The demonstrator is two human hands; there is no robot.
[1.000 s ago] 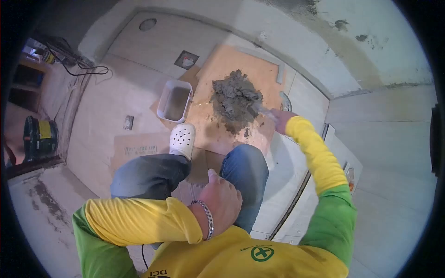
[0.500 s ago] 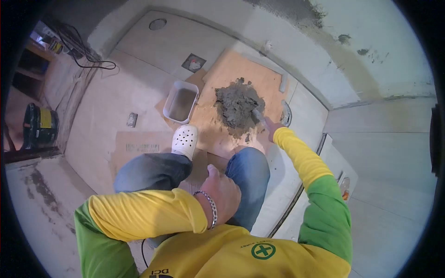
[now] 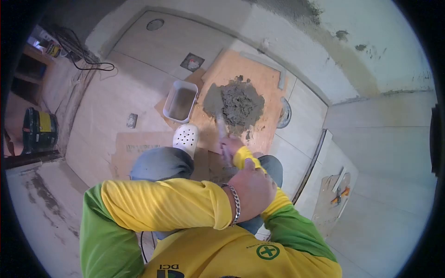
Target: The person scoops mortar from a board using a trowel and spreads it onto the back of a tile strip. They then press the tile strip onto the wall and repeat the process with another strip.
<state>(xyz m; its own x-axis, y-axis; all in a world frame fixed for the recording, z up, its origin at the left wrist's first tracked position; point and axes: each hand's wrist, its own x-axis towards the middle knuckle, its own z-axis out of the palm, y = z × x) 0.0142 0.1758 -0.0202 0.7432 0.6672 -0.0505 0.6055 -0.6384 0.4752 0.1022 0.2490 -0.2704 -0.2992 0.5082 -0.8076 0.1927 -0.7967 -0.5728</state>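
Note:
My right hand is closed around the handle of a trowel, smeared by motion. Its blade reaches the left side of a heap of wet grey mortar. That heap lies on a tan board on the floor, with a thin layer spread along its left edge. In front of my chest, my left hand crosses over my right forearm, loosely curled with the thumb up. Its fingertips are mostly hidden, and I see nothing held in it.
A white tub of greyish liquid stands left of the board. A round-edged metal tool lies at its right. More tools, one orange-handled, rest on a panel at right. A dark bucket and cable are at left.
My right hand has brought the trowel from the heap's right side to its left, where mortar is now spread. My left hand has shifted right, over my right forearm.

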